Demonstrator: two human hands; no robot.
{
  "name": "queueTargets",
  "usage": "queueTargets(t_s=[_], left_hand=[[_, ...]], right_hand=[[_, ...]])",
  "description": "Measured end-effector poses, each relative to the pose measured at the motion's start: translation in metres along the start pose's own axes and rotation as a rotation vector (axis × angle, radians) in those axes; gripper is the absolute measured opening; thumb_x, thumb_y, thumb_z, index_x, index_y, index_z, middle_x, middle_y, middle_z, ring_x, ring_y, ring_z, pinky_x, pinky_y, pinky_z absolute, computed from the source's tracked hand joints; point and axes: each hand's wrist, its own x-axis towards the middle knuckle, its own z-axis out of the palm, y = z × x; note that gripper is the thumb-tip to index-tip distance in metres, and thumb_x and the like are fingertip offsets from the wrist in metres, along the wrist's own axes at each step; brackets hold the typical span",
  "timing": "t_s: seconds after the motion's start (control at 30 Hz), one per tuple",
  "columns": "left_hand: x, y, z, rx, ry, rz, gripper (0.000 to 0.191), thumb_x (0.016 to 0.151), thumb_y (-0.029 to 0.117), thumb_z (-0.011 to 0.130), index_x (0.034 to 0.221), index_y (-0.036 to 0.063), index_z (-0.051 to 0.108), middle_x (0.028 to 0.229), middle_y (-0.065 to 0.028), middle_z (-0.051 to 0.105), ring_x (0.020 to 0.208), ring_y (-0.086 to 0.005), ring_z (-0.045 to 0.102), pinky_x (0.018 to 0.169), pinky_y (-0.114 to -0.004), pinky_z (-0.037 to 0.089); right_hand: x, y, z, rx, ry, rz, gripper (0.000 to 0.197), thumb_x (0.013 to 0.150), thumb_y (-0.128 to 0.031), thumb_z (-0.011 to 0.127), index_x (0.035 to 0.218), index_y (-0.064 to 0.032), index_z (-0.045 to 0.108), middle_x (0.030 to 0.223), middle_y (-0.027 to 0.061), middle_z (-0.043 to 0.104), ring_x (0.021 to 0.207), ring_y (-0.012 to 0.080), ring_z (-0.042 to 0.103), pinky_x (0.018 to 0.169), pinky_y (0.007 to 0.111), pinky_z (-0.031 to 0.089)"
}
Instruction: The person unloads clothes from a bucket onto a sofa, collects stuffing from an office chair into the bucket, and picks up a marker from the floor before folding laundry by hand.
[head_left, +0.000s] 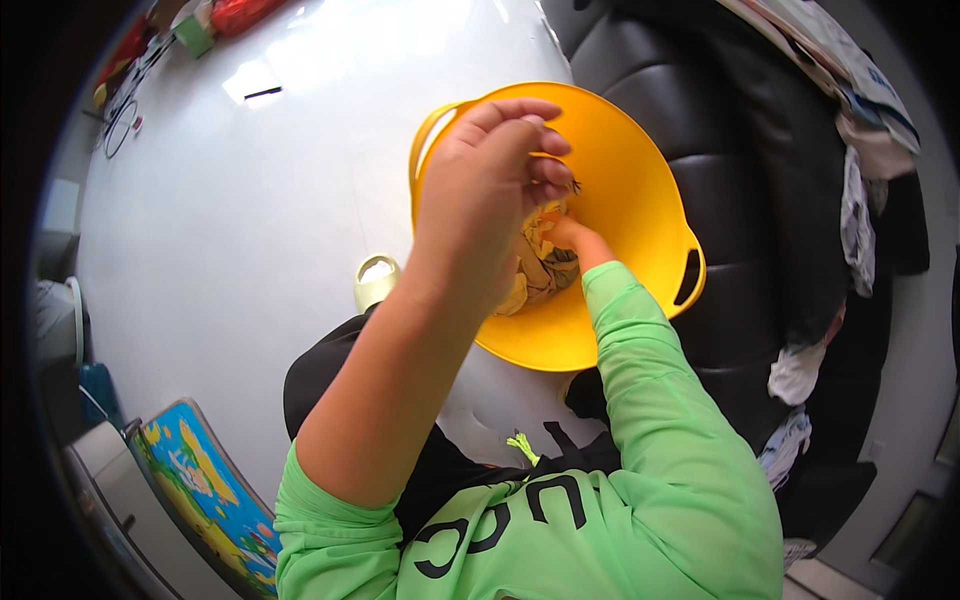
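My left hand (495, 161) is raised high over the yellow tub (626, 172), close to the camera. Its fingers are loosely curled and slightly apart, with nothing seen between them. Down inside the tub, my right hand (562, 229) touches a pile of crumpled clothes (544, 277) in yellow and brown tones. The left hand and wrist hide part of that pile, and whether the right fingers grip cloth is not clear. The tub has cut-out handles at its left and right rims and stands on the floor before me.
A black padded leather sofa (720, 202) runs along the right, with clothes (859, 217) along its far side. The pale floor (225, 225) stretches left, with a light green shoe (376, 277) on it. A colourful cartoon-printed panel (202, 480) stands lower left. Cables (124, 124) lie upper left.
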Motion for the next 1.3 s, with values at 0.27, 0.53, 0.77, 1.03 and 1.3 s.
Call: queueTargets(t_s=[0.27, 0.53, 0.77, 1.03, 1.3], left_hand=[[0.003, 0.000, -0.012, -0.045, 0.018, -0.019, 0.020, 0.084, 0.011, 0.045, 0.101, 0.0016, 0.051, 0.081, -0.0045, 0.052, 0.073, -0.0131, 0.049, 0.070, -0.025, 0.043], [0.005, -0.012, -0.002, -0.009, -0.042, -0.025, 0.021, 0.085, 0.013, 0.046, 0.101, 0.0020, 0.052, 0.082, -0.0046, 0.053, 0.074, -0.0138, 0.049, 0.068, -0.026, 0.042], [0.006, -0.037, 0.000, 0.044, -0.126, -0.060, 0.021, 0.085, 0.016, 0.050, 0.102, 0.0036, 0.052, 0.078, -0.0035, 0.054, 0.068, -0.0128, 0.051, 0.062, -0.024, 0.044], [-0.015, -0.054, 0.011, 0.204, -0.167, -0.083, 0.018, 0.084, 0.014, 0.048, 0.099, 0.0042, 0.050, 0.078, -0.0016, 0.050, 0.069, -0.0107, 0.047, 0.064, -0.023, 0.042], [-0.007, -0.065, 0.006, 0.303, -0.149, -0.062, 0.016, 0.085, 0.014, 0.047, 0.097, 0.0044, 0.051, 0.078, -0.0016, 0.051, 0.068, -0.0101, 0.048, 0.064, -0.023, 0.043]], right_hand=[[0.006, 0.017, -0.020, 0.871, 0.496, 0.030, 0.030, 0.083, -0.016, 0.059, 0.109, -0.0016, 0.055, 0.108, 0.0123, 0.057, 0.098, 0.0223, 0.054, 0.082, 0.032, 0.044], [-0.195, 0.012, -0.107, 1.506, 0.469, -0.603, 0.015, 0.081, -0.003, 0.059, 0.096, -0.0020, 0.059, 0.091, 0.0072, 0.062, 0.078, 0.0141, 0.060, 0.072, 0.026, 0.051], [-0.381, 0.044, -0.107, 1.308, 0.825, -0.948, 0.041, 0.085, 0.002, 0.045, 0.125, 0.0021, 0.040, 0.120, 0.0113, 0.050, 0.106, 0.0135, 0.051, 0.091, 0.025, 0.040], [-0.520, 0.114, -0.132, 0.981, 1.677, -0.646, 0.035, 0.086, -0.004, 0.047, 0.121, 0.0035, 0.045, 0.107, 0.0123, 0.058, 0.093, 0.0135, 0.057, 0.082, 0.024, 0.045], [-0.458, 0.365, -0.160, 0.566, 1.547, 0.487, 0.068, 0.080, -0.028, 0.060, 0.132, 0.0020, 0.028, 0.131, 0.0184, 0.039, 0.119, 0.0260, 0.040, 0.096, 0.033, 0.033]])
